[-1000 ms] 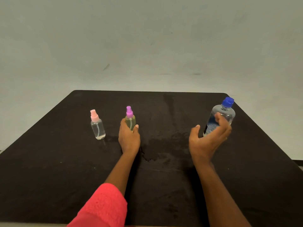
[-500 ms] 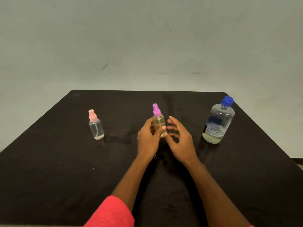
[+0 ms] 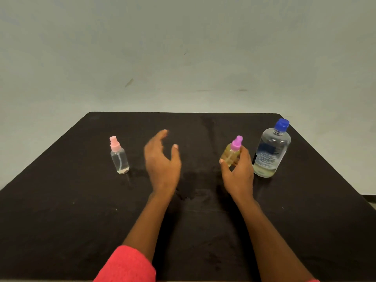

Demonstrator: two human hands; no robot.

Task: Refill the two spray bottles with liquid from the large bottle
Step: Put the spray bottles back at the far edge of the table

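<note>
My right hand [image 3: 239, 171] grips a small spray bottle with a purple cap [image 3: 233, 150], which holds yellowish liquid. It stands just left of the large clear bottle with a blue cap [image 3: 271, 149], which has a little pale liquid at its bottom. My left hand [image 3: 161, 159] hovers over the middle of the black table [image 3: 61, 200] with fingers spread and nothing in it. A second spray bottle with a pink cap [image 3: 119, 155] stands upright to the left of that hand, almost empty, with a thin layer of liquid at its base.
A plain grey wall rises behind the table's far edge. A damp patch [image 3: 195, 180] darkens the table between my hands. My left forearm wears a red sleeve [image 3: 126, 265] at the bottom of the view.
The purple-capped bottle passed from my left hand to my right and moved right, beside the large bottle. My left hand let go and drew back left, fingers open.
</note>
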